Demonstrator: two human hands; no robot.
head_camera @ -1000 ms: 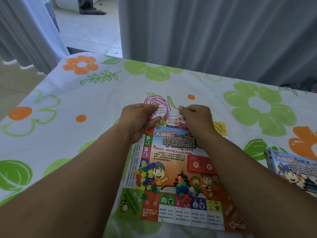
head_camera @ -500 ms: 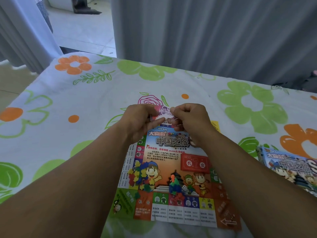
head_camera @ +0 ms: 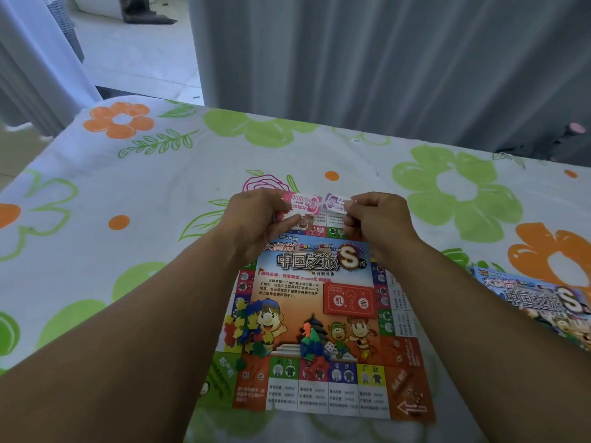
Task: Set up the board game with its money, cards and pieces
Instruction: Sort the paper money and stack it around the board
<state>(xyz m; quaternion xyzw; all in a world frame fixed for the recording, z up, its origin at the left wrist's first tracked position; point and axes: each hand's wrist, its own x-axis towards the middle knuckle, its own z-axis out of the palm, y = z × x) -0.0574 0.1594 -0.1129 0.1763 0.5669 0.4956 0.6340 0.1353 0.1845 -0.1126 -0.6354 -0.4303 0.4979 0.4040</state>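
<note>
pink note (head_camera: 303, 203): pinched in left hand (head_camera: 256, 219) grip, over far edge of the board (head_camera: 319, 314)
purple note (head_camera: 335, 202): pinched in right hand (head_camera: 374, 219) grip, just beside the pink one
box (head_camera: 537, 302): right of board, apart
room: flowered cloth (head_camera: 160, 203) spreads wide left and beyond

Tablecloth (head_camera: 160, 193): white, printed with large lime-green flowers, orange flowers, orange dots, green leaf sprigs, 1 pink outlined rose.
Game board (head_camera: 319, 282): border squares red, green, purple, yellow, orange, white; centre fades blue to orange, cartoon figures.
Red rectangle (head_camera: 350, 300): white dotted edge.
Pink banknote (head_camera: 303, 203), purple banknote (head_camera: 335, 201): both with white patches.
Plastic pieces (head_camera: 246, 330): blue, yellow, red, green.
Box lid (head_camera: 537, 298): blue.
Curtain (head_camera: 383, 59): plain grey.
</note>
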